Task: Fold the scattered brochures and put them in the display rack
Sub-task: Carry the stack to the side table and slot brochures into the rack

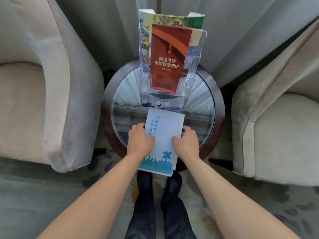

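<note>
now two hands (140, 140) (187, 141) grip one brochure (162, 135) — rack (198, 54) behind.

Both hands hold a folded white-and-blue brochure (164, 133) by its long edges, the left hand (139, 141) on one side, the right hand (187, 143) on the other, thumbs lying on its cover. It lies over the near rim of a round glass-topped table (214, 94). Behind it stands a clear display rack (195, 69) with a red brochure (166, 57) in front. Pale armchairs (43, 83) flank the table.
</note>
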A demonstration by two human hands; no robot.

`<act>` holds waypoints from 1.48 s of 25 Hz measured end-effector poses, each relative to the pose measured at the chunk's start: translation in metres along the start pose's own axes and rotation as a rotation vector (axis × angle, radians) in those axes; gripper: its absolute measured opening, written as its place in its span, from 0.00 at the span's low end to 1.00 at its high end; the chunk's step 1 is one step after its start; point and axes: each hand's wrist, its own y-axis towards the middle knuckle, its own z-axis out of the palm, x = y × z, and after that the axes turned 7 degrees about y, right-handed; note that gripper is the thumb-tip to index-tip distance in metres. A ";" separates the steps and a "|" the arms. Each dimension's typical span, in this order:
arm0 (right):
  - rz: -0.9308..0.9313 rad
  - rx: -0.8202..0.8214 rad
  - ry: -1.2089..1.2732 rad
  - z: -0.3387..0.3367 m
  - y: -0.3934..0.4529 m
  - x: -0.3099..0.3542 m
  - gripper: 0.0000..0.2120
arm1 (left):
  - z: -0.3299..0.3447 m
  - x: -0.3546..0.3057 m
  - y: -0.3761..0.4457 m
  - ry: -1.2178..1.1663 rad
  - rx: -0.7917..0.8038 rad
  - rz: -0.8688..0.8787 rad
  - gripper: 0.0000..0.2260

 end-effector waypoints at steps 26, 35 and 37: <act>-0.112 -0.242 0.325 -0.013 -0.027 0.041 0.16 | -0.048 -0.034 -0.011 -0.294 -0.210 0.147 0.09; -0.383 -0.340 0.246 -0.072 -0.012 0.122 0.15 | -0.111 -0.083 -0.003 -0.341 -0.397 0.334 0.09; -0.401 -0.351 0.238 -0.082 -0.009 0.134 0.16 | -0.124 -0.092 0.002 -0.352 -0.421 0.360 0.09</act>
